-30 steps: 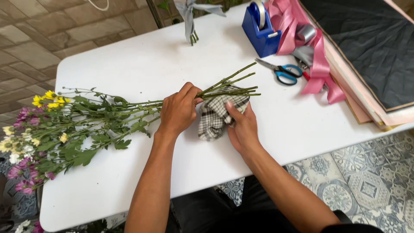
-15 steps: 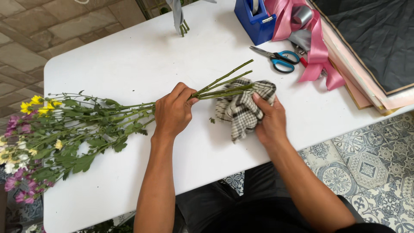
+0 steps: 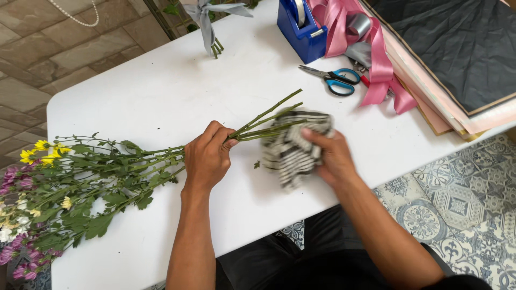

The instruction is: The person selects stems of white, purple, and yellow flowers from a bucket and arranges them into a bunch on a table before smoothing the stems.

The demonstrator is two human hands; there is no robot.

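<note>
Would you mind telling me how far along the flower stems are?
Gathered: the left hand grips the flower stems as one bunch on the white table. In hand: the right hand holds a checked cloth against the stem ends. Left: no ribbon ties them; pink ribbon and scissors lie untouched.

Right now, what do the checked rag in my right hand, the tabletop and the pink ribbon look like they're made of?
The checked rag looks like soft woven cloth, matte: it bunches and folds in the right hand. The tabletop seems to be smooth white plastic or laminate, with an even surface and rounded corners. The pink ribbon looks like satin, since it shines and loops loosely.
</note>
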